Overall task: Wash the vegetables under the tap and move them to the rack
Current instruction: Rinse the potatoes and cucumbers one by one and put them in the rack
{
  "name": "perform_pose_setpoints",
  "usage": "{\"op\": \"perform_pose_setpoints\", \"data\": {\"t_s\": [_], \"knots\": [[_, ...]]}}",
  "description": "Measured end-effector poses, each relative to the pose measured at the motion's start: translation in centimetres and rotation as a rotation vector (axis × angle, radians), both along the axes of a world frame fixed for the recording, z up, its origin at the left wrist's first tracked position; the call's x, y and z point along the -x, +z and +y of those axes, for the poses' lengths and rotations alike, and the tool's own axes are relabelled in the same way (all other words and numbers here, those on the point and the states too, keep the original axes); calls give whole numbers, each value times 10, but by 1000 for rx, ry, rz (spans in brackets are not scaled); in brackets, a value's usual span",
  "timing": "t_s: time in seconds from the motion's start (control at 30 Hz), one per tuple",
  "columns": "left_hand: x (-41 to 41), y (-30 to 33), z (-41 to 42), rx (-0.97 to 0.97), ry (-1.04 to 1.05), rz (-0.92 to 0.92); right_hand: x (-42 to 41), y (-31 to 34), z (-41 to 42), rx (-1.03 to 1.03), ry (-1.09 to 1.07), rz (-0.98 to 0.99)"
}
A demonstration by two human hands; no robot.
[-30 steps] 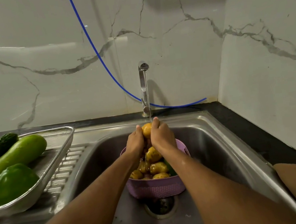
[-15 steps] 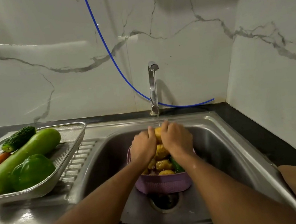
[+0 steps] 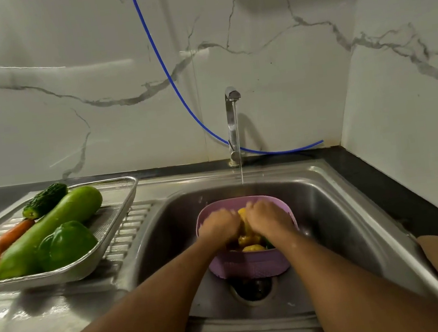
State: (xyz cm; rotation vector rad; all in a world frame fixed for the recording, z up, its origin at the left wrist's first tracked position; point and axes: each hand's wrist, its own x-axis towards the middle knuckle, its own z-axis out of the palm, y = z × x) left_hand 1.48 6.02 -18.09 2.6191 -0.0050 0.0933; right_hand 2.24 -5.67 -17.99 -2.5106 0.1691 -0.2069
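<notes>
Our left hand [image 3: 218, 225] and right hand [image 3: 268, 219] cup a yellow potato [image 3: 242, 214] in the purple basket [image 3: 249, 266] below the tap [image 3: 234, 124]; the rack [image 3: 121, 195] lies well left, nearer our left hand.

Dim, greenish light; wide-angle edge bowing
</notes>
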Motion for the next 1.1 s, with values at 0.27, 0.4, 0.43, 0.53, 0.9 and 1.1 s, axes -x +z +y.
{"op": "perform_pose_setpoints", "data": {"t_s": [0.27, 0.4, 0.43, 0.53, 0.9, 1.1], "knots": [[-6, 12, 0, 94, -66, -156, 0, 8, 2, -150, -96, -234], [-10, 9, 3, 238, -50, -153, -8, 12, -4, -141, -81, -158], [-12, 16, -2, 402, -30, -272, -9, 19, -2, -204, -115, -343], [-12, 18, -8, 576, -65, -204, -5, 20, -2, -216, -126, -421], [-12, 13, 12, 626, -169, 39, -9, 12, -10, -496, -56, -126], [-11, 23, 29, 619, -131, 54, -5, 20, -11, -722, 132, -98]]}}
